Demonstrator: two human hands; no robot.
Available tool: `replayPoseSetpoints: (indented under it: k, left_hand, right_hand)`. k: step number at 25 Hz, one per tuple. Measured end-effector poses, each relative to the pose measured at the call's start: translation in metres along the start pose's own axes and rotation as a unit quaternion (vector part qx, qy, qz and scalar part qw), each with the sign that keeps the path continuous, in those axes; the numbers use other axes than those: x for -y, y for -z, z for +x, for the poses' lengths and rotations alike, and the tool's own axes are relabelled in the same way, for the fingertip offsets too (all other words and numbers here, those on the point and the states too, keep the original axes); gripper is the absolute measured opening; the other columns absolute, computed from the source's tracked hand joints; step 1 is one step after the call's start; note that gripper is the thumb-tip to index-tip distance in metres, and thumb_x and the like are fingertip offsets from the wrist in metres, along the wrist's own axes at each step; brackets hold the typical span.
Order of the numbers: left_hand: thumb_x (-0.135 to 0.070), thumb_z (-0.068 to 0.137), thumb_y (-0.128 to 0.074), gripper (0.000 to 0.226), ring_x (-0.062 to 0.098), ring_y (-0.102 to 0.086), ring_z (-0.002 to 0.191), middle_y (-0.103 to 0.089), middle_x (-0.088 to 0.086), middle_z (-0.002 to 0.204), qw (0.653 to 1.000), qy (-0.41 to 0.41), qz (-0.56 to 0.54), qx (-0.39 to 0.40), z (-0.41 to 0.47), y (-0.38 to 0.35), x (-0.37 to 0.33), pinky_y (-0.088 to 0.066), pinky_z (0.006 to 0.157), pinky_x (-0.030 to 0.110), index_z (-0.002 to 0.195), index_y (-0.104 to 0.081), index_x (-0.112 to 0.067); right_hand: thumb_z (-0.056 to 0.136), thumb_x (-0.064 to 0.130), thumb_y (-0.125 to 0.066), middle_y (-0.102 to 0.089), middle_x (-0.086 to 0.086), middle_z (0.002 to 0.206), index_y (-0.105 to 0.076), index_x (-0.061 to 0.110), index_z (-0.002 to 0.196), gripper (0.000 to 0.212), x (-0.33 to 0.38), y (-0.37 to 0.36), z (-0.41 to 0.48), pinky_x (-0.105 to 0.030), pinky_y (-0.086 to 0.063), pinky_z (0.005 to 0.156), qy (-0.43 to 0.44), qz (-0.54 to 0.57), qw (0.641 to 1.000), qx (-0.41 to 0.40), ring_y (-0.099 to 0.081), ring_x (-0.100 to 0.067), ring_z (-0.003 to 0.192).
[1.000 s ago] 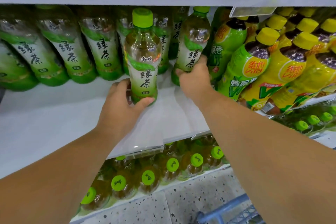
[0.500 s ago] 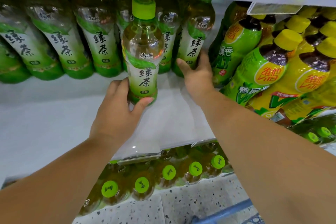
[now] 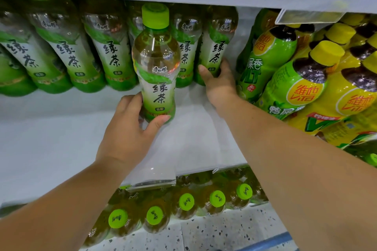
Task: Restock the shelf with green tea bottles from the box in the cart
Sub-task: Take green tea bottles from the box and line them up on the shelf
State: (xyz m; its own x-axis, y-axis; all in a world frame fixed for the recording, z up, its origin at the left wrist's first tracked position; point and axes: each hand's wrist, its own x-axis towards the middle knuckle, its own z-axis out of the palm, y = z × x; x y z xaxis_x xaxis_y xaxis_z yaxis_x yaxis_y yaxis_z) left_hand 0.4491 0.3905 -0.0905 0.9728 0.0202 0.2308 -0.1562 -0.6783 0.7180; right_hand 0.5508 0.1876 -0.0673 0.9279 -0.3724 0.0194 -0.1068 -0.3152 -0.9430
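My left hand grips the base of a green tea bottle with a lime cap, standing upright on the white shelf in front of the back row. My right hand is wrapped around the base of another green tea bottle at the right end of that row. Several more green tea bottles line the back of the shelf to the left. The box and most of the cart are out of view.
Yellow and green lemon tea bottles crowd the right side of the shelf. A clear price tag holder hangs from the shelf above. More green-capped bottles fill the shelf below. A blue cart edge shows at the bottom.
My right hand pushed its bottle deeper toward the back row. My left hand has kept its bottle upright in about the same spot. The view shifted closer to the shelf.
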Motion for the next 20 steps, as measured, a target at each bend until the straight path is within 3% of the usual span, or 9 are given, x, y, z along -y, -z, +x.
replayPoseSetpoints:
  k: [3, 6, 9, 12, 15, 17, 20]
  left_hand:
    - [-0.068, 0.079, -0.055, 0.064, 0.006, -0.053, 0.090, -0.047, -0.013, 0.113, 1.000, 0.001, 0.003, 0.001, 0.001, 0.000, -0.001, -0.053, 0.082, 0.032, 0.131, -0.051, -0.030]
    - [-0.062, 0.082, -0.060, 0.062, 0.006, -0.053, 0.091, -0.048, -0.012, 0.115, 1.000, 0.002, 0.002, 0.000, 0.001, 0.000, 0.000, -0.053, 0.083, 0.032, 0.134, -0.051, -0.028]
    - [-0.060, 0.082, -0.063, 0.062, 0.007, -0.053, 0.091, -0.051, -0.011, 0.113, 1.000, 0.007, -0.017, -0.004, 0.004, 0.000, 0.002, -0.051, 0.083, 0.029, 0.133, -0.053, -0.027]
    - [-0.055, 0.083, -0.067, 0.058, 0.004, -0.048, 0.087, -0.051, -0.010, 0.109, 1.000, -0.001, -0.030, -0.005, 0.002, 0.001, 0.001, -0.046, 0.079, 0.024, 0.131, -0.057, -0.024]
    - [-0.050, 0.083, -0.072, 0.053, 0.009, -0.047, 0.086, -0.053, -0.005, 0.105, 1.000, -0.016, -0.024, 0.003, 0.004, 0.007, -0.001, -0.043, 0.076, 0.026, 0.127, -0.060, -0.021]
    - [-0.049, 0.083, -0.073, 0.049, 0.013, -0.052, 0.089, -0.056, -0.002, 0.106, 0.999, -0.018, -0.016, 0.022, 0.006, 0.013, -0.003, -0.046, 0.076, 0.028, 0.122, -0.062, -0.022]
    - [-0.050, 0.083, -0.072, 0.045, 0.018, -0.056, 0.094, -0.056, -0.001, 0.105, 0.999, -0.012, -0.012, 0.043, -0.004, 0.031, 0.003, -0.052, 0.078, 0.036, 0.118, -0.062, -0.023]
  right_hand:
    - [0.091, 0.039, -0.068, -0.064, -0.003, 0.125, -0.052, 0.018, 0.132, 0.049, -0.003, 0.000, 0.002, -0.030, -0.046, 0.093, -0.024, -0.032, 0.999, -0.005, -0.059, -0.021, 0.110]
    - [0.092, 0.041, -0.066, -0.065, -0.002, 0.122, -0.053, 0.017, 0.129, 0.047, -0.005, -0.001, -0.003, -0.028, -0.045, 0.089, -0.034, -0.038, 0.999, 0.004, -0.059, -0.018, 0.102]
    - [0.092, 0.027, -0.066, -0.068, -0.005, 0.111, -0.058, 0.014, 0.122, 0.034, -0.006, -0.003, -0.015, -0.030, -0.049, 0.089, -0.020, -0.026, 0.999, -0.019, -0.062, -0.023, 0.100]
    - [0.089, 0.007, -0.060, -0.063, -0.001, 0.087, -0.064, 0.017, 0.105, 0.019, 0.003, 0.006, -0.045, -0.019, -0.047, 0.071, -0.020, -0.001, 0.999, -0.033, -0.059, -0.018, 0.077]
    - [0.090, -0.003, -0.057, -0.068, -0.001, 0.104, -0.066, 0.013, 0.117, 0.033, 0.026, 0.012, -0.086, -0.023, -0.052, 0.080, -0.015, 0.104, 0.990, 0.089, -0.065, -0.013, 0.095]
    - [0.093, -0.006, -0.056, -0.070, 0.004, 0.104, -0.066, 0.016, 0.113, 0.031, 0.039, 0.007, -0.112, -0.017, -0.052, 0.077, 0.030, 0.137, 0.971, 0.191, -0.067, -0.002, 0.094]
    - [0.092, 0.009, -0.067, -0.074, 0.008, 0.103, -0.067, 0.018, 0.112, 0.022, 0.045, -0.011, -0.134, -0.023, -0.055, 0.084, 0.102, 0.066, 0.975, 0.186, -0.069, -0.002, 0.094]
